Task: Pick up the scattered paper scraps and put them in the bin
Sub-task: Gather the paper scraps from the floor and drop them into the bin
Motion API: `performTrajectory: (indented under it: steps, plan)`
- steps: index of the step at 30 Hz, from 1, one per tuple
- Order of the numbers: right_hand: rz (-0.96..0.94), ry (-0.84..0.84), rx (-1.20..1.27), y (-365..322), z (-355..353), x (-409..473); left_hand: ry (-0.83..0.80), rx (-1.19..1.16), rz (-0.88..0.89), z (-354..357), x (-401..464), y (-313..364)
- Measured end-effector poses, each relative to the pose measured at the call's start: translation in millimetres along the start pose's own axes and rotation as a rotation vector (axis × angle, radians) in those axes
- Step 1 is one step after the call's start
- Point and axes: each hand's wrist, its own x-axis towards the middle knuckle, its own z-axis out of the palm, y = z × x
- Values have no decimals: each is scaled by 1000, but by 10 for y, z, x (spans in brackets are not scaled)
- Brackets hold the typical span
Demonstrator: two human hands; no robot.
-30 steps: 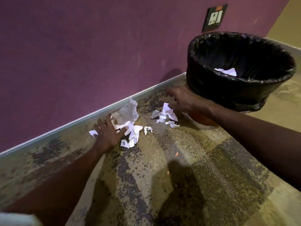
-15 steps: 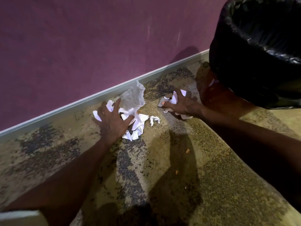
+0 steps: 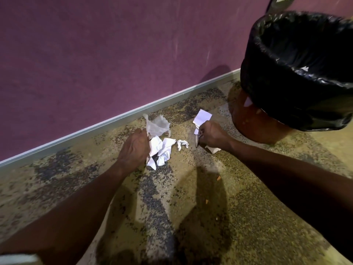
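White paper scraps lie in a pile on the patterned carpet near the wall. My left hand curls around the left side of that pile, gripping scraps and a thin crumpled tissue that sticks up above it. My right hand grips a bunch of scraps, with a flat white piece poking out above the fingers. A small crumpled scrap lies loose between the hands. The bin, lined with a black bag, stands at the right with a white scrap visible inside.
A purple wall with a pale skirting strip runs diagonally behind the scraps. Small orange crumbs dot the carpet in front of my right arm. A wall socket sits at the top right edge.
Both hands have closed from spread fingers on the floor to fists around scraps. The right-hand pile is gathered up. The view has shifted, bringing the bin's opening back into sight.
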Motion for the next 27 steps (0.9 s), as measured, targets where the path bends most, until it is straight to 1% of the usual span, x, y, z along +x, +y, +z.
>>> performTrajectory:
  steps: [1, 3, 6, 9, 11, 14, 15, 20, 23, 27]
  plan:
    - [18, -5, 23, -23, -67, -37, 40, -11, 36, -105, -17, 35]
    - [52, 15, 89, -81, -210, -90, 100, -59, 32, -319, -14, 109]
    - [71, 29, 152, -186, -449, -165, 103, -119, -25, -583, 60, 173]
    - [56, 42, 176, -343, -686, -255, 120, -239, -89, -806, 135, 301]
    - [53, 72, 180, -472, -830, -314, 131, -229, -101, -974, 196, 451]
    - [34, 147, 213, -645, -1029, -363, 117, -174, -109, -1226, 290, 712]
    - [26, 176, 222, -697, -1107, -380, 143, -185, -107, -1295, 321, 795]
    - [-2, 372, 164, -957, -1638, -597, 287, -362, -162, -1560, 570, 1223]
    - [37, 467, 227, -996, -1940, -717, 337, -457, -137, -1772, 705, 1588]
    - [73, 666, 346, -874, -2242, -791, 337, -540, -72, -1928, 932, 2133]
